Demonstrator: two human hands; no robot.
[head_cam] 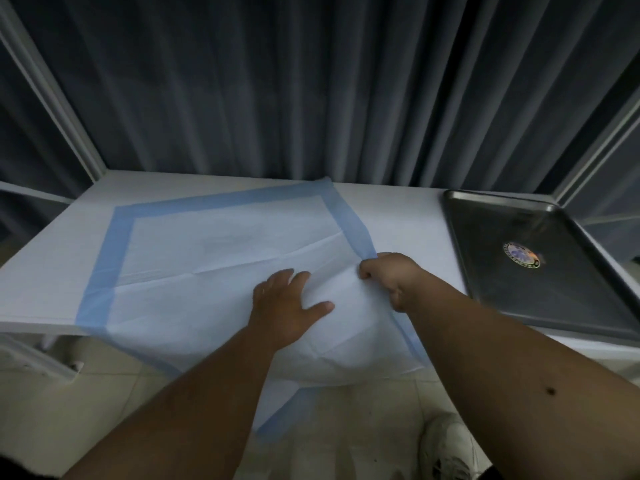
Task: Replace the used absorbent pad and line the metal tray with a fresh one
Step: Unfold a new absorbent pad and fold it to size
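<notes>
A large white absorbent pad with a blue border lies spread over the white table, its near part hanging off the front edge toward the floor. My left hand rests flat on the pad near the table's front edge, fingers spread. My right hand pinches the pad's right blue border in curled fingers. The metal tray sits bare on the right end of the table, with a round sticker on its bottom. The tray holds no pad.
The white table stands against dark pleated curtains. Metal frame posts rise at both back corners. Below the table's front edge are a tiled floor and a white shoe.
</notes>
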